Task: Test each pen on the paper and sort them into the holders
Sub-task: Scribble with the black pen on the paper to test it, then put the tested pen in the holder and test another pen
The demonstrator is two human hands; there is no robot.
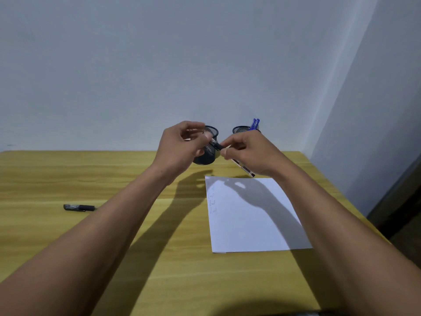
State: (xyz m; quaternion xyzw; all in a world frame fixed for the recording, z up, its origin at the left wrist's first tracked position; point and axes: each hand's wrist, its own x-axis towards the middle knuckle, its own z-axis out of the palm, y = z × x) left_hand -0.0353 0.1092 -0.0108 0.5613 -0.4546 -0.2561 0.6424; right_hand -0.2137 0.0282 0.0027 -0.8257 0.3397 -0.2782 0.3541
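My right hand (pixel 252 153) grips a pen (pixel 243 168) whose rear end slants down toward the paper. My left hand (pixel 182 147) pinches the black cap (pixel 216 144) at the pen's front end; whether the cap is on or off is unclear. Both hands hover above the table in front of two black mesh holders. The left holder (pixel 206 156) is partly hidden by my left hand. The right holder (pixel 241 129) has blue pens (pixel 255 124) standing in it. A white sheet of paper (pixel 250 215) with three small scribbles lies below my right hand. Another black pen (pixel 79 207) lies at the left.
The wooden table (pixel 114 179) ends at a grey wall behind the holders. Its right edge runs close to a side wall and a dark strip of floor (pixel 396 213).
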